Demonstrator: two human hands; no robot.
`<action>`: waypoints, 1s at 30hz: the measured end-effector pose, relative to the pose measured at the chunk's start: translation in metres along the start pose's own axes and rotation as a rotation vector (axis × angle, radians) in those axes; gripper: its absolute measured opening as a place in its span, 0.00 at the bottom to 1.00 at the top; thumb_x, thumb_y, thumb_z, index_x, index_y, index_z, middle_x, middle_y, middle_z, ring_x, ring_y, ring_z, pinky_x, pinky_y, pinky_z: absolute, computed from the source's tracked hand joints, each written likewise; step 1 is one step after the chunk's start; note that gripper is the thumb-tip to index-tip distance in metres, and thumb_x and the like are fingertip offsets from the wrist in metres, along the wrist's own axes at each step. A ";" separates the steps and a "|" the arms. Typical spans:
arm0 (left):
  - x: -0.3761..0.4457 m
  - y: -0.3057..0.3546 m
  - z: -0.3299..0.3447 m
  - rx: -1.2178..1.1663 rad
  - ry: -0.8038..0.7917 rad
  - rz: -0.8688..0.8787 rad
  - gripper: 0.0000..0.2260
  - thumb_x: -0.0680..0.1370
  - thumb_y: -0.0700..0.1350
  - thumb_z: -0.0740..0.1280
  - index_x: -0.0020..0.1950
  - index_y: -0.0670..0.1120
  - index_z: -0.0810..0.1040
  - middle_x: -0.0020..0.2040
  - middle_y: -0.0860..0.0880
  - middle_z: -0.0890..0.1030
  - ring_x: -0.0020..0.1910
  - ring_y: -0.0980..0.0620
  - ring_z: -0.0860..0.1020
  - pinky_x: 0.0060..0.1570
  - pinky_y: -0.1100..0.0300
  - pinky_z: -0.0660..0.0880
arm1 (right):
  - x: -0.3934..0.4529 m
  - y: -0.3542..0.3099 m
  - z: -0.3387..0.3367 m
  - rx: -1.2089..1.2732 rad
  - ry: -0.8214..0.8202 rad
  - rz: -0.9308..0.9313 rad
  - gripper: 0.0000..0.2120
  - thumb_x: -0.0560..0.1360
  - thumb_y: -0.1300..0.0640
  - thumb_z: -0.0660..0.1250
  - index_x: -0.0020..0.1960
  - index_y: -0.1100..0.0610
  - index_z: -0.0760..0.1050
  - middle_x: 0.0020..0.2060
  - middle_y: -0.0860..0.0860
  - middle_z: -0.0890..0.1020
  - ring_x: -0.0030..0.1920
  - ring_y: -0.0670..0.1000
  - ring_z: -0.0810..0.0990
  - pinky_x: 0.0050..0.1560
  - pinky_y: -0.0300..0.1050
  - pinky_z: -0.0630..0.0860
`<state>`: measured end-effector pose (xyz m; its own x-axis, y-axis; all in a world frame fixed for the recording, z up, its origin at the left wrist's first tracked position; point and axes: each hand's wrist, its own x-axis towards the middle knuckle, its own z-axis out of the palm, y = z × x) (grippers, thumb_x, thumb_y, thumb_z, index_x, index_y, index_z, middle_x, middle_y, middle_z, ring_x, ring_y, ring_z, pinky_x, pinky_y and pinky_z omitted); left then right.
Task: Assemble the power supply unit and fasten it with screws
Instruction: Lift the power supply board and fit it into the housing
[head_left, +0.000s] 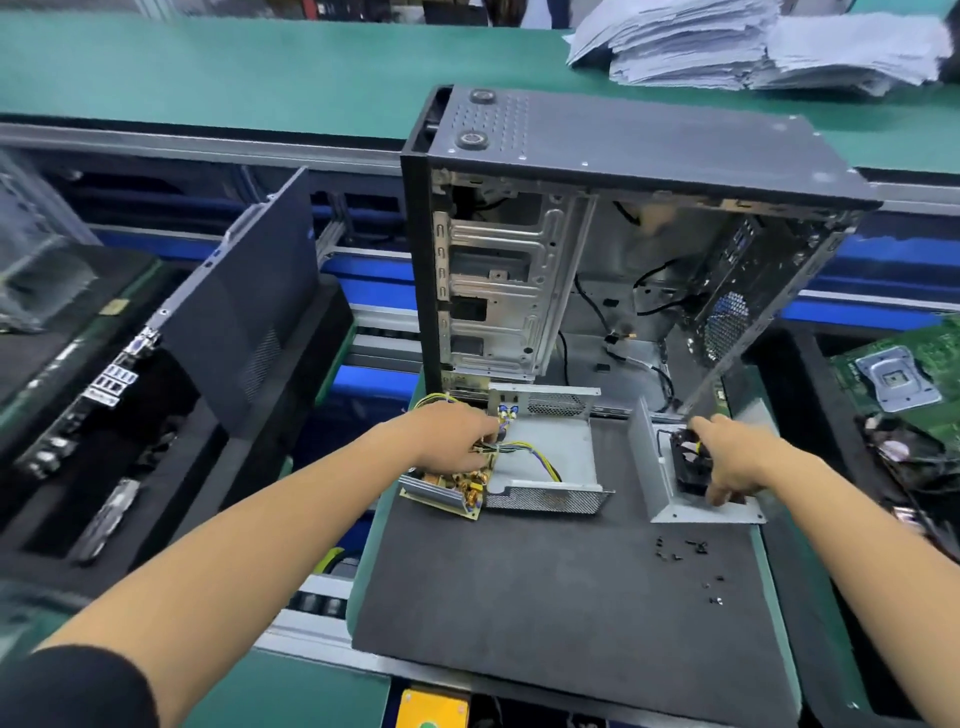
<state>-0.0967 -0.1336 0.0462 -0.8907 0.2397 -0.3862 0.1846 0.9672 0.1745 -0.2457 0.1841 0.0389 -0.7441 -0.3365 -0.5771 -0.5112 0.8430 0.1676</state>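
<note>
Left hand (457, 439) pinches the board (449, 486) at the mat's (519, 597) far-left edge; right hand (737, 462) grips the fan (688, 467) near its far-right corner.

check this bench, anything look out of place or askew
The circuit board sits half out of the open power supply shell, overhanging the mat's left edge. Small black screws lie loosely scattered on the mat.

Dark foam mat (545, 587) carries case (623, 249), loose screws (680, 551).
</note>
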 end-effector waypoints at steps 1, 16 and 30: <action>0.000 -0.001 0.001 0.004 0.001 0.004 0.12 0.78 0.48 0.64 0.59 0.46 0.73 0.56 0.47 0.77 0.54 0.45 0.75 0.53 0.53 0.72 | 0.004 0.000 0.003 -0.019 -0.006 0.001 0.45 0.62 0.51 0.79 0.71 0.55 0.58 0.60 0.53 0.69 0.58 0.58 0.76 0.49 0.47 0.75; 0.008 -0.023 0.003 0.131 -0.107 0.039 0.27 0.70 0.58 0.74 0.62 0.47 0.72 0.58 0.49 0.73 0.58 0.48 0.72 0.59 0.53 0.71 | -0.042 -0.152 -0.031 -0.169 0.173 -0.584 0.13 0.71 0.49 0.71 0.52 0.54 0.76 0.49 0.53 0.79 0.49 0.57 0.78 0.41 0.45 0.70; 0.009 -0.025 0.009 0.166 -0.090 0.039 0.14 0.73 0.50 0.72 0.53 0.48 0.73 0.52 0.48 0.78 0.47 0.48 0.74 0.41 0.55 0.70 | -0.049 -0.160 -0.018 -0.186 0.167 -0.589 0.14 0.71 0.63 0.65 0.56 0.55 0.76 0.52 0.56 0.79 0.51 0.60 0.79 0.44 0.47 0.73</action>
<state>-0.1059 -0.1548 0.0303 -0.8420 0.2765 -0.4633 0.2910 0.9558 0.0417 -0.1347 0.0582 0.0548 -0.3650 -0.7949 -0.4846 -0.9099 0.4149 0.0047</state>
